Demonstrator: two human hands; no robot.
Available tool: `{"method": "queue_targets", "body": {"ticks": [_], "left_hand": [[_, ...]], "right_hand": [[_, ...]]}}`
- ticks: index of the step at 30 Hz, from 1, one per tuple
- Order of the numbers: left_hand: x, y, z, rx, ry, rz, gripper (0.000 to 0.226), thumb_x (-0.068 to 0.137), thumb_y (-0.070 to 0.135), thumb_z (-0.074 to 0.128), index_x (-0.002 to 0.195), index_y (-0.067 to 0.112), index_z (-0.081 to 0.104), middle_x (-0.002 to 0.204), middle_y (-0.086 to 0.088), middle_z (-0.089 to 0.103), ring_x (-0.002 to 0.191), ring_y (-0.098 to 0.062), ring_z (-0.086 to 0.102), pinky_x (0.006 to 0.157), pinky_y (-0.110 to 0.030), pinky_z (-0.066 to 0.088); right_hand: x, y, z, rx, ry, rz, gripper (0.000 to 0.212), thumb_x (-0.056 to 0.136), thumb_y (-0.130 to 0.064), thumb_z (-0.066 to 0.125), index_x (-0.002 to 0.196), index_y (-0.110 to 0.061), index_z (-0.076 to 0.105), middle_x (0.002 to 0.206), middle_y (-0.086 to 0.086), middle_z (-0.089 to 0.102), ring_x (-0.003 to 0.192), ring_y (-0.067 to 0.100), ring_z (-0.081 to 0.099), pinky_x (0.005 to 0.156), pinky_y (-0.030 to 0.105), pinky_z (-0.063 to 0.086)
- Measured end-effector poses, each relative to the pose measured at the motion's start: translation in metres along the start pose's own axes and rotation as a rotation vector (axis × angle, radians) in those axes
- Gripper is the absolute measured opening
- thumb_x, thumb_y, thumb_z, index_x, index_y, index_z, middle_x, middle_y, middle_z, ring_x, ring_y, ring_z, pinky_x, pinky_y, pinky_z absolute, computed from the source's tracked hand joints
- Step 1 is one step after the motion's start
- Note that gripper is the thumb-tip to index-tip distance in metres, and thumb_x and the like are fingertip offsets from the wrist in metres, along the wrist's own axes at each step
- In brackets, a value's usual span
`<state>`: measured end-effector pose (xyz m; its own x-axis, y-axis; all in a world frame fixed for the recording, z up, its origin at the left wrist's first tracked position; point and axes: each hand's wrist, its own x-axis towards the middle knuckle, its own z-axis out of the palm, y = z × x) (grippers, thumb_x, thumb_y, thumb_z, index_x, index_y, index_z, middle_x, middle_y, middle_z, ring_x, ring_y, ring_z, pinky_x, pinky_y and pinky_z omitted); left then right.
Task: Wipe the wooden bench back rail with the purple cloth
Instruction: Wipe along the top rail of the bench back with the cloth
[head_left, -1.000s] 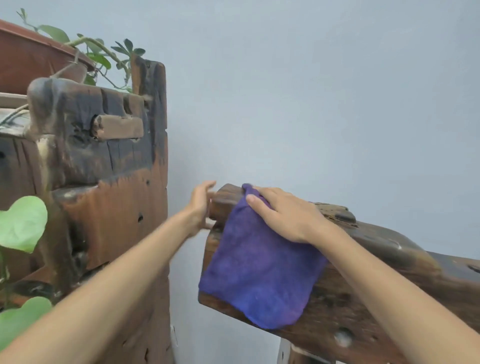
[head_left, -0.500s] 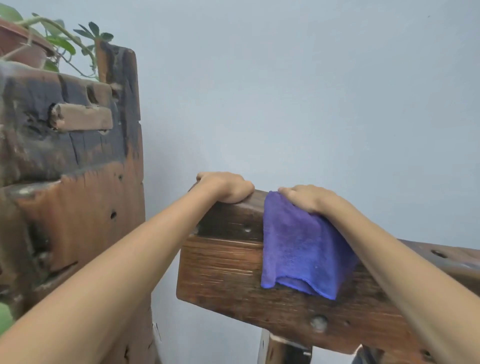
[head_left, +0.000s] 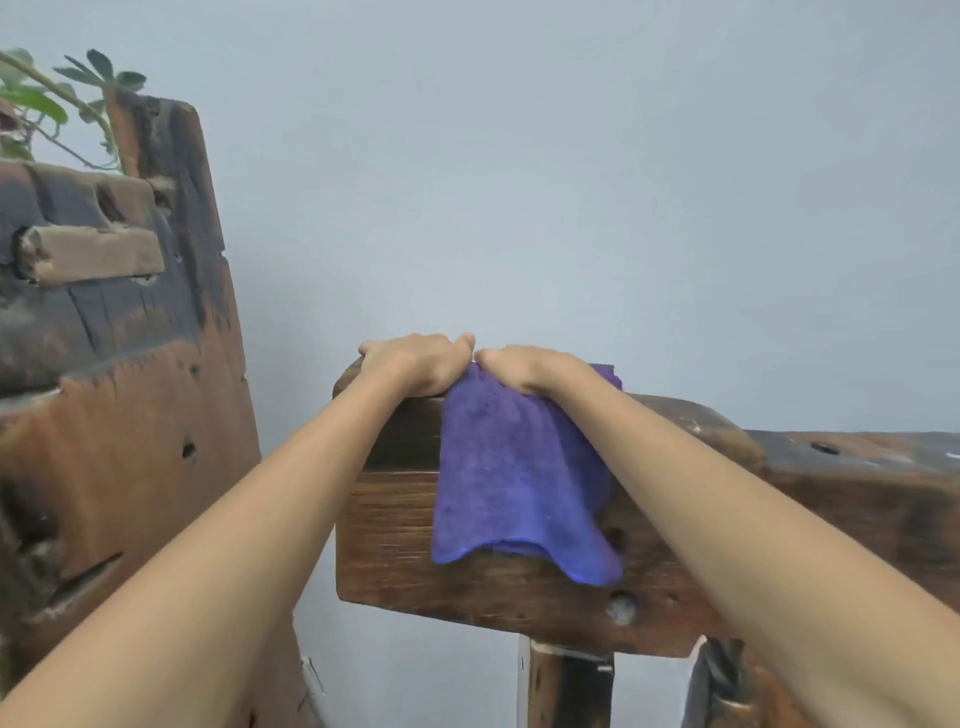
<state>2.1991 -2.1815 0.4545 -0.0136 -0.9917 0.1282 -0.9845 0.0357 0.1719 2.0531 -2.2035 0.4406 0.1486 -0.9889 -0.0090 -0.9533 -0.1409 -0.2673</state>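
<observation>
The wooden bench back rail (head_left: 395, 540) is a thick dark plank running from centre to the right edge. The purple cloth (head_left: 514, 483) hangs draped over its top, covering part of the near face. My left hand (head_left: 415, 364) curls over the rail's top at its left end, gripping the wood, its inner edge touching the cloth. My right hand (head_left: 530, 366) sits right beside it, fingers bent over the top of the cloth, pressing it onto the rail. The fingertips of both hands are hidden behind the rail.
A tall weathered wooden stand (head_left: 130, 415) rises at the left, with green plant leaves (head_left: 36, 98) above it. A plain grey wall (head_left: 571, 182) is close behind the rail. Wooden posts (head_left: 566, 686) support the rail from below.
My left hand went from reaching for the rail's end to gripping its top. The cloth and my right hand slid along the rail; the two hands now sit side by side.
</observation>
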Motion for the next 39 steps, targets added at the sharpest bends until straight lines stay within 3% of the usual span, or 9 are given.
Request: {"method": "queue_targets", "body": {"ticks": [8, 12, 16, 20, 24, 27, 32, 35, 39], "left_hand": [[-0.004, 0.002, -0.002, 0.111, -0.056, -0.011, 0.063, 0.086, 0.061, 0.022, 0.127, 0.027, 0.056, 0.141, -0.005, 0.054, 0.126, -0.030, 0.048, 0.091, -0.052, 0.025], [-0.001, 0.005, 0.002, 0.104, -0.035, -0.035, 0.060, 0.088, 0.055, 0.020, 0.126, 0.025, 0.055, 0.140, -0.008, 0.054, 0.126, -0.033, 0.047, 0.100, -0.056, 0.023], [-0.006, 0.021, 0.009, 0.104, 0.067, -0.045, 0.043, 0.090, 0.045, 0.024, 0.108, 0.024, 0.056, 0.126, -0.010, 0.060, 0.116, -0.034, 0.051, 0.105, -0.063, 0.020], [-0.011, 0.038, 0.019, 0.049, 0.169, 0.118, 0.053, 0.096, 0.053, 0.021, 0.106, 0.019, 0.060, 0.117, -0.010, 0.064, 0.100, -0.033, 0.056, 0.094, -0.050, 0.035], [-0.011, 0.047, 0.023, 0.079, 0.087, 0.207, 0.078, 0.084, 0.077, 0.007, 0.100, 0.021, 0.058, 0.110, -0.008, 0.061, 0.107, -0.034, 0.056, 0.096, -0.057, 0.033], [-0.012, 0.046, 0.024, 0.053, 0.111, 0.234, 0.080, 0.084, 0.077, 0.001, 0.085, 0.018, 0.055, 0.101, -0.007, 0.061, 0.099, -0.034, 0.057, 0.095, -0.061, 0.031], [-0.015, 0.051, 0.025, -0.002, 0.179, 0.208, 0.076, 0.091, 0.066, 0.000, 0.095, 0.017, 0.058, 0.097, -0.009, 0.061, 0.095, -0.034, 0.057, 0.095, -0.059, 0.031], [-0.015, 0.048, 0.026, -0.039, 0.177, 0.209, 0.075, 0.093, 0.064, 0.000, 0.092, 0.017, 0.057, 0.094, -0.009, 0.060, 0.093, -0.034, 0.057, 0.095, -0.059, 0.031], [-0.012, 0.049, 0.030, -0.062, 0.253, 0.210, 0.085, 0.092, 0.066, -0.003, 0.082, 0.014, 0.064, 0.088, -0.010, 0.063, 0.084, -0.033, 0.057, 0.092, -0.055, 0.035]], "right_hand": [[-0.128, 0.078, 0.039, -0.089, 0.506, -0.106, 0.071, 0.092, -0.079, 0.015, 0.153, -0.047, 0.035, 0.163, -0.015, 0.034, 0.150, 0.012, 0.031, 0.111, 0.044, 0.035], [-0.122, 0.143, 0.012, 0.058, 0.371, 0.169, 0.055, 0.098, -0.063, 0.017, 0.141, -0.050, 0.048, 0.151, -0.013, 0.052, 0.138, 0.022, 0.048, 0.103, 0.047, 0.038], [-0.064, 0.134, -0.010, 0.213, 0.110, 0.318, 0.047, 0.104, -0.034, 0.027, 0.126, -0.015, 0.064, 0.148, 0.015, 0.054, 0.127, 0.031, 0.053, 0.111, 0.043, 0.034], [-0.071, 0.116, -0.001, 0.231, 0.190, 0.262, 0.055, 0.103, -0.040, 0.020, 0.130, -0.019, 0.062, 0.149, 0.011, 0.054, 0.133, 0.031, 0.051, 0.111, 0.047, 0.035], [-0.121, 0.132, 0.031, 0.064, 0.511, 0.084, 0.059, 0.094, -0.065, 0.007, 0.099, -0.035, 0.058, 0.122, -0.012, 0.065, 0.119, 0.019, 0.057, 0.080, 0.042, 0.036], [-0.097, 0.157, 0.006, 0.140, 0.287, 0.249, 0.055, 0.102, -0.051, 0.018, 0.131, -0.031, 0.060, 0.148, -0.002, 0.054, 0.133, 0.024, 0.049, 0.100, 0.043, 0.036], [-0.039, 0.135, -0.011, 0.311, 0.141, 0.354, 0.034, 0.104, -0.015, 0.029, 0.111, -0.005, 0.060, 0.132, 0.014, 0.056, 0.115, 0.027, 0.053, 0.104, 0.036, 0.038], [-0.064, 0.122, 0.001, 0.282, 0.225, 0.232, 0.059, 0.104, -0.047, 0.021, 0.135, -0.013, 0.058, 0.148, 0.011, 0.053, 0.134, 0.030, 0.050, 0.110, 0.043, 0.035], [-0.129, 0.120, 0.045, 0.006, 0.673, 0.019, 0.059, 0.095, -0.069, 0.022, 0.119, -0.031, 0.059, 0.120, -0.007, 0.069, 0.112, 0.025, 0.063, 0.076, 0.037, 0.038]]}}
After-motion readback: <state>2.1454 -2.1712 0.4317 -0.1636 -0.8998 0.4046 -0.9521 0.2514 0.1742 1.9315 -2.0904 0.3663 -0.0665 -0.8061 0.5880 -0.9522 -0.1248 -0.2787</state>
